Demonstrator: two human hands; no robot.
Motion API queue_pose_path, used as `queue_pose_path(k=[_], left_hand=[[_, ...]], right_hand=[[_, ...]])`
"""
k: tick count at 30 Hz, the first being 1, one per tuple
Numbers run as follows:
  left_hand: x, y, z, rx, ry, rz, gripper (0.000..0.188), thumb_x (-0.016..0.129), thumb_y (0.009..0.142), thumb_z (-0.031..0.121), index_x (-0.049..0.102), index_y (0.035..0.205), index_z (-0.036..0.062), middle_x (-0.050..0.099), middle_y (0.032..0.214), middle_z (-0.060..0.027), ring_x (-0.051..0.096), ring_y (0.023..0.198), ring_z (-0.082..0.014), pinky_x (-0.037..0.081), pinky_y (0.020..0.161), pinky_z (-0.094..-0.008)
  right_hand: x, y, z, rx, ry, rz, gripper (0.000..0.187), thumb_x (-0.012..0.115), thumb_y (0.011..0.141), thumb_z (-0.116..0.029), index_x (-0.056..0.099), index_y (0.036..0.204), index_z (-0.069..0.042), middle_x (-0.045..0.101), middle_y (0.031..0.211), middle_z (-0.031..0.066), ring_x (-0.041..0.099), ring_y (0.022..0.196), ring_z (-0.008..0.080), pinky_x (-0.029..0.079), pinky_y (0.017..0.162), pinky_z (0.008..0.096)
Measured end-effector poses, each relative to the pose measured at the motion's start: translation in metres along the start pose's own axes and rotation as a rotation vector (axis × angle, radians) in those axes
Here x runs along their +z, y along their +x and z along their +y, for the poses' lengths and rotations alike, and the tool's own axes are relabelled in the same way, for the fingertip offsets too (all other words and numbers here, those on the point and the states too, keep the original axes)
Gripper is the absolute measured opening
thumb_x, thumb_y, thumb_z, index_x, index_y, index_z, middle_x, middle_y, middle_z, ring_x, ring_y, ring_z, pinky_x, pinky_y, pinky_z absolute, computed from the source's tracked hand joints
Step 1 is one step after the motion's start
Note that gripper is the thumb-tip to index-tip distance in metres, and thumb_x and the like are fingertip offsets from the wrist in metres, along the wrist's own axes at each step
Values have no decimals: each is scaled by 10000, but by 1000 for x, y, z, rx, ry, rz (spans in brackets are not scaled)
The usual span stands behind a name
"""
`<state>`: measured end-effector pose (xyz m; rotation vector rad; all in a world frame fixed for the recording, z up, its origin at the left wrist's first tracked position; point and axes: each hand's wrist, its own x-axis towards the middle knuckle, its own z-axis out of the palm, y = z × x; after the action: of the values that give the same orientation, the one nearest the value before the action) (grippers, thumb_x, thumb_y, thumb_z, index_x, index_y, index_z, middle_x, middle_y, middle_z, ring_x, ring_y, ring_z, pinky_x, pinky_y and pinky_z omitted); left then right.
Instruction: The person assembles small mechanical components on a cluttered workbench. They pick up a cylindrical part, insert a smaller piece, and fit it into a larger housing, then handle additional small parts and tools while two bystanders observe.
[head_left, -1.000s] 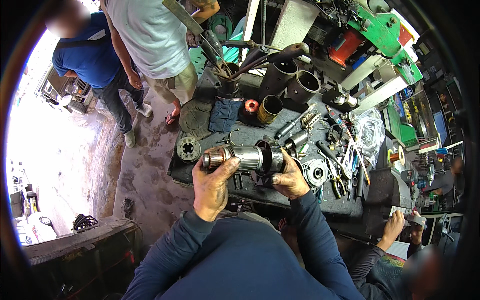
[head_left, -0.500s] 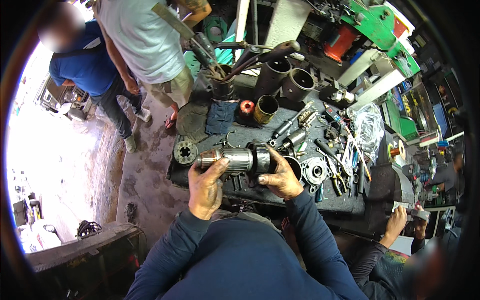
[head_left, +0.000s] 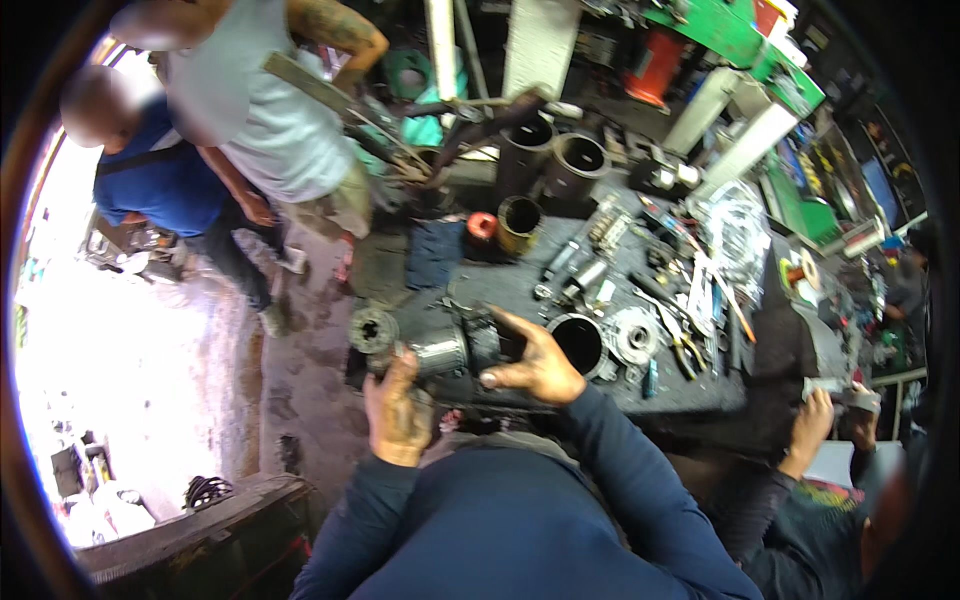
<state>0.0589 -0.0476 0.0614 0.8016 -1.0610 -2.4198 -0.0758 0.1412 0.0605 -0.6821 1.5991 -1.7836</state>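
Note:
Above the front edge of the workbench (head_left: 690, 395), my hands hold a motor armature (head_left: 438, 352), a ribbed silvery cylinder lying roughly level. My left hand (head_left: 402, 415) is closed round its left end, thumb up along the near side. At the other end, my right hand (head_left: 540, 362) grips a dark round part (head_left: 483, 340) between thumb and fingers. That part sits against the armature; whether the two are joined I cannot tell. Just beyond my left hand is a round grey gear part (head_left: 373, 330) with a toothed hole. An open dark cylinder (head_left: 578, 345) stands right of my right hand.
A round metal end cover (head_left: 633, 335), pliers (head_left: 684, 352) and other tools crowd the bench's right side. Tall dark cylinders (head_left: 577, 165) and a small red part (head_left: 481, 227) stand at the back. Two people (head_left: 270, 130) are at far left; another person's hand (head_left: 808, 430) is at right.
My view has shifted slightly. Both hands have moved a little left and nearer with the armature and dark part, leaving more of the open cylinder showing.

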Motion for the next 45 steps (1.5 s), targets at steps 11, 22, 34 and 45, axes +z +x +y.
queue_pose_path(k=[11, 22, 34, 45], left_hand=[[-26, 3, 14, -77, -106, 64, 236, 782, 946, 184, 668, 1129, 86, 712, 1024, -36, 699, 869, -156, 589, 721, -327], [-58, 5, 27, 125, -271, 216, 308, 763, 963, 309, 678, 1129, 63, 736, 1021, -76, 728, 813, -204, 629, 685, -326], [-146, 3, 62, 208, -403, 194, 260, 686, 1021, 333, 682, 1195, 140, 740, 1197, -68, 727, 1049, -232, 627, 885, -408], [-121, 10, 69, 53, -269, 227, 256, 711, 995, 329, 653, 1160, 141, 728, 1070, -35, 719, 914, -191, 611, 785, -346]], right_hand=[[23, 32, 1, 84, -61, -58, 944, 924, 780, -33, 394, 1550, 97, 586, 1456, 163, 571, 1301, 217, 452, 1129, 346], [35, 56, -6, 119, 149, 14, 919, 854, 772, 104, 375, 1557, 76, 599, 1417, 139, 612, 1237, 193, 540, 1042, 347], [-11, 124, 28, 197, -1253, 172, 1017, 918, 685, -272, 408, 1537, -52, 543, 1428, 269, 554, 1310, 463, 469, 1110, 487], [11, 130, 51, 299, -1234, 143, 1002, 910, 746, -327, 396, 1551, -22, 492, 1497, 298, 530, 1348, 481, 462, 1131, 485]])
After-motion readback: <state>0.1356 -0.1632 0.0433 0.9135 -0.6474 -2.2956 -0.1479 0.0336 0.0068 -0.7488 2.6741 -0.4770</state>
